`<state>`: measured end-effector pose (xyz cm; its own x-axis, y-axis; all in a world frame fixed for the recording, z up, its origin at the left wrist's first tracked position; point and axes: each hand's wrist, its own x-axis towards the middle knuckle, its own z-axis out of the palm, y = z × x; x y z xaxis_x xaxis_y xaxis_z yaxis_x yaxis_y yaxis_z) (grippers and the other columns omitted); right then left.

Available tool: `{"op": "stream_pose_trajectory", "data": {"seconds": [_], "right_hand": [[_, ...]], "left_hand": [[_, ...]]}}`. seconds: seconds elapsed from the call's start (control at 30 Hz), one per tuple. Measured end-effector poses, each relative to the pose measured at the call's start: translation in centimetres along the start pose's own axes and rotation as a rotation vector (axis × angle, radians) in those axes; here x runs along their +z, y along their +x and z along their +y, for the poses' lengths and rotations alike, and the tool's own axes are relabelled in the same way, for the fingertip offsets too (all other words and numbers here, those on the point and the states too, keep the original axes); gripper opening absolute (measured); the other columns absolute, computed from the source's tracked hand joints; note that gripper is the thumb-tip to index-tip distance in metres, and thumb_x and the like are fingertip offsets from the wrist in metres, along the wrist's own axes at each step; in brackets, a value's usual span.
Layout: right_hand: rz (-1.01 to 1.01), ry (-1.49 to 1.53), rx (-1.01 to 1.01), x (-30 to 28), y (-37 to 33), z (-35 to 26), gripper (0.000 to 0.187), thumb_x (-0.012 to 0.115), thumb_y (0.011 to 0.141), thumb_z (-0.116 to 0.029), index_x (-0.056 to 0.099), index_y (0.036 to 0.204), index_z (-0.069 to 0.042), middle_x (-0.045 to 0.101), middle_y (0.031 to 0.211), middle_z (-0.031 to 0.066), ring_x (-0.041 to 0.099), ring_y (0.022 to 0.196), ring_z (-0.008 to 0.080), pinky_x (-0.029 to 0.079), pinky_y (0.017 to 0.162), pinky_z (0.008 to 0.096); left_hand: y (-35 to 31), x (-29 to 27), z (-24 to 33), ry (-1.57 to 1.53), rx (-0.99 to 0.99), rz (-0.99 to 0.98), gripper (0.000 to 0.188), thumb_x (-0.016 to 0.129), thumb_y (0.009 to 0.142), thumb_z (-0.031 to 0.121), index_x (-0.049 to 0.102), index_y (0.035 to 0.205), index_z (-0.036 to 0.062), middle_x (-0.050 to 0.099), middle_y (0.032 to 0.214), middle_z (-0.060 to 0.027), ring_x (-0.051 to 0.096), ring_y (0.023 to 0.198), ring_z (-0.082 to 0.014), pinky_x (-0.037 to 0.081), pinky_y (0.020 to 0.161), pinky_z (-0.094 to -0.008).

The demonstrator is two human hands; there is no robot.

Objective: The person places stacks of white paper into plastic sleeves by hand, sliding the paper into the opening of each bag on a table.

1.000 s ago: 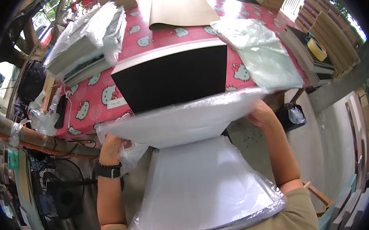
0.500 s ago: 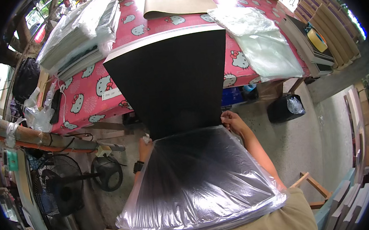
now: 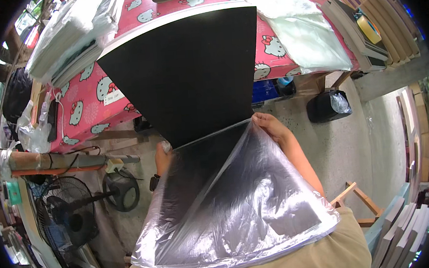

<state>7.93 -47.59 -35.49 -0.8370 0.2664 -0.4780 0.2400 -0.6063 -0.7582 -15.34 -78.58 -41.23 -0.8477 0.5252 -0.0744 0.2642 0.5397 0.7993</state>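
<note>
A large black board (image 3: 190, 71) with a pale far edge leans from my lap onto the table's front edge. Its near part sits inside a clear plastic bag (image 3: 248, 196), which spreads over my lap with shiny creases. At the bag's mouth on the right, my right hand (image 3: 269, 126) pinches the plastic rim beside the board. My left hand (image 3: 163, 157), with a dark watch at its wrist, is closed at the left end of the mouth on a bunched bit of plastic; the bag and board partly hide its fingers.
The pink patterned table (image 3: 86, 110) carries wrapped stacks (image 3: 73, 34) at left and flat clear bags (image 3: 312, 42) at right. A tape roll (image 3: 368, 28) lies on boards at far right. A fan (image 3: 71, 214) stands at lower left, a black bin (image 3: 328, 107) under the table.
My right hand has moved up and a little left, pulling the right side of the bag's mouth farther along the board. A diagonal fold now crosses the plastic. The view has shifted slightly.
</note>
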Motion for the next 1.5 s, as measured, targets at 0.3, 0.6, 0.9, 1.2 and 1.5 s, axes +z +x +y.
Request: {"op": "stream_pose_trajectory", "data": {"seconds": [0.3, 0.6, 0.9, 1.2, 1.5], "right_hand": [[0.727, -1.053, -0.515, 1.7, 1.6, -2.5, 0.017, 0.055, 0.08, -0.015, 0.053, 0.09, -0.001, 0.058, 0.079, 0.0072, 0.056, 0.071, 0.0176, 0.043, 0.063, 0.0292], [-0.806, -1.15, -0.166, 12.3, -2.1, -2.7, 0.053, 0.048, 0.083, -0.041, 0.04, 0.125, -0.01, 0.034, 0.131, 0.0149, 0.022, 0.125, 0.029, 0.016, 0.101, 0.0409], [-0.2, -0.531, -0.624, 20.1, -2.7, -14.3, 0.016, 0.058, 0.08, -0.015, 0.059, 0.083, 0.0, 0.058, 0.079, 0.0034, 0.053, 0.075, 0.0082, 0.042, 0.069, 0.0235], [-0.027, -0.551, -0.749, 20.7, -3.0, -15.2, 0.013, 0.06, 0.078, -0.01, 0.058, 0.078, 0.002, 0.055, 0.066, 0.0004, 0.047, 0.063, 0.0043, 0.04, 0.057, 0.0206], [0.017, -0.445, -0.652, 21.0, -4.3, -15.6, 0.014, 0.061, 0.079, -0.013, 0.059, 0.081, 0.0, 0.051, 0.063, -0.0033, 0.042, 0.059, 0.0023, 0.034, 0.051, 0.0181]], "left_hand": [[3.2, -8.5, 2.8, 0.2, 0.0, 0.363, 0.038, 0.053, 0.073, 0.004, 0.046, 0.11, -0.0008, 0.055, 0.1, -0.0207, 0.053, 0.095, -0.0339, 0.042, 0.079, -0.0366], [0.8, -18.6, 25.0, -1.111, 0.387, -0.13, 0.049, 0.044, 0.087, 0.033, 0.035, 0.123, 0.0008, 0.048, 0.082, -0.0017, 0.038, 0.057, -0.005, 0.032, 0.047, -0.0173], [0.8, -10.6, 29.0, -1.216, 0.241, -0.477, 0.06, 0.038, 0.087, 0.045, 0.028, 0.13, 0.0043, 0.037, 0.126, -0.0103, 0.036, 0.112, -0.0147, 0.032, 0.09, -0.0279], [0.6, -9.2, 28.4, -1.089, 0.064, -0.328, 0.032, 0.064, 0.076, 0.013, 0.052, 0.103, 0.0028, 0.058, 0.094, -0.0033, 0.054, 0.085, -0.0111, 0.042, 0.076, -0.0257], [0.5, -9.6, 28.8, -1.21, -0.008, -0.463, 0.024, 0.062, 0.077, 0.012, 0.054, 0.097, 0.0031, 0.058, 0.09, -0.0038, 0.055, 0.08, -0.0121, 0.044, 0.071, -0.0252]]}}
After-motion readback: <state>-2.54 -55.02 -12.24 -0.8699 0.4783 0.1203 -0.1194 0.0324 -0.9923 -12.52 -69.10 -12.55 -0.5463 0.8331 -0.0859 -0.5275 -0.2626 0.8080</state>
